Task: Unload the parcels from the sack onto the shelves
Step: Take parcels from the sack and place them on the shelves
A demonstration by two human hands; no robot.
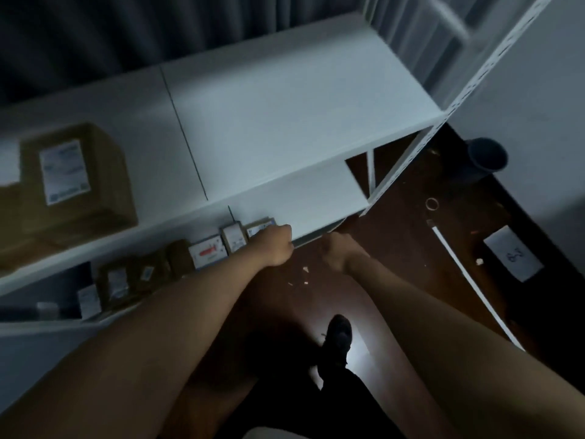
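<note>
Seen from above, a person reaches both bare arms toward white shelves in a dim room. The left hand (276,247), at frame centre, rests at the right end of a row of small labelled parcels (221,245) standing on edge along the lower shelf (319,201). It looks curled, knuckles up, touching or just beside the last parcel (261,229), but blur hides whether it grips it.

The right hand (337,253), just right of the left, hangs near the shelf's front edge. Its fingers are turned away, so its state cannot be told, nor whether it holds anything.

The row's long axis runs from lower left to centre of the frame, following the shelf's front edge, and the labels face outward and up. The bare stretch of shelf lies up and right of both hands, the left one nearer the row's end. Any next parcel would likely go there, extending the line rightward.

A large brown box (76,175) sits on the upper shelf (285,99) at left. The sack is not in view.
</note>
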